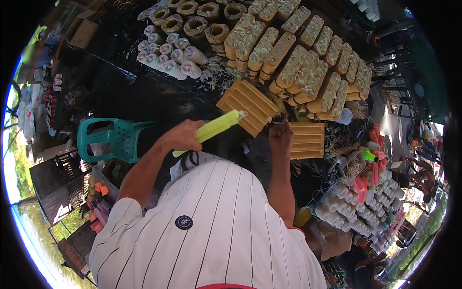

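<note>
My left hand [184, 137] is closed around a long yellow-green stick shaped like a candle [216, 126]. It slants up to the right, with a whitish wisp at its far tip. Ahead of that tip lies a ridged yellow-brown panel [248, 103]. My right hand [280, 138] is raised with its fingers curled together, beside a second ridged panel [308, 140]. Whatever its fingers may pinch is too small to make out.
Stacked yellow oblong blocks [308, 77] fill the far side, beside bundled white rolls [171, 58]. A green plastic chair [120, 139] stands at left. Piled white cylinders [346, 207] lie at right, under red and pink pieces [368, 173]. Another person [423, 176] is at far right.
</note>
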`<move>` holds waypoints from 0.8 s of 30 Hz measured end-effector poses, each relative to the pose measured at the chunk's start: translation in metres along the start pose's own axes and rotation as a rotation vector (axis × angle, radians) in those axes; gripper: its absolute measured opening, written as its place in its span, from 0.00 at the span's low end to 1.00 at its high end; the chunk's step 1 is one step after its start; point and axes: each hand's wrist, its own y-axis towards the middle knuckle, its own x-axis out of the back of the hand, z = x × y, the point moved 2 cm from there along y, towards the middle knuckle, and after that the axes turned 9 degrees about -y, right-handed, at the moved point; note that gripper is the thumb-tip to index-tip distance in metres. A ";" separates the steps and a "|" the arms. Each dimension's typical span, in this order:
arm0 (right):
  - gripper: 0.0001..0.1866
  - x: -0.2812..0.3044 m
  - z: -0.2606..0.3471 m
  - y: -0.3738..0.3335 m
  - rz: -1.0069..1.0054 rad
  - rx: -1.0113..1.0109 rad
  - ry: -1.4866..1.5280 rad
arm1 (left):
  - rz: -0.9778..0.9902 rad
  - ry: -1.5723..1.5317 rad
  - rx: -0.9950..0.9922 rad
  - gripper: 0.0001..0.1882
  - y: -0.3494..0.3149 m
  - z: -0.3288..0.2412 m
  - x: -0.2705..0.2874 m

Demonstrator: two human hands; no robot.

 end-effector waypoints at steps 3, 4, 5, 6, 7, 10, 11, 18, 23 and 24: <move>0.09 -0.011 0.018 -0.023 -0.138 0.008 -0.646 | -0.438 -0.125 0.032 0.25 -0.044 0.072 0.086; 0.10 -0.013 0.020 -0.029 -0.261 -0.008 -0.910 | -0.583 -0.257 0.041 0.24 -0.050 0.097 0.114; 0.10 -0.016 0.023 -0.034 -0.382 -0.028 -1.174 | -0.708 -0.184 0.085 0.23 -0.053 0.121 0.148; 0.11 -0.022 0.025 -0.039 -0.410 -0.032 -1.318 | -0.782 -0.163 0.156 0.24 -0.053 0.155 0.181; 0.12 -0.028 0.024 -0.043 -0.442 -0.036 -1.462 | -0.811 -0.104 0.211 0.23 -0.049 0.179 0.213; 0.11 -0.041 0.004 -0.050 -0.482 0.058 -1.756 | -0.797 0.221 0.279 0.25 -0.012 0.284 0.302; 0.10 -0.043 -0.004 -0.048 -0.504 0.116 -1.826 | -0.788 0.360 0.250 0.26 0.010 0.307 0.327; 0.13 -0.039 -0.062 -0.064 -0.666 0.024 -1.747 | -0.792 0.455 0.280 0.27 0.184 0.407 0.418; 0.23 -0.010 -0.051 -0.102 -1.070 0.062 -1.805 | -0.765 0.592 0.155 0.20 0.224 0.447 0.430; 0.26 -0.002 -0.040 -0.097 -1.202 0.091 -1.766 | -0.774 0.586 0.165 0.21 0.207 0.460 0.424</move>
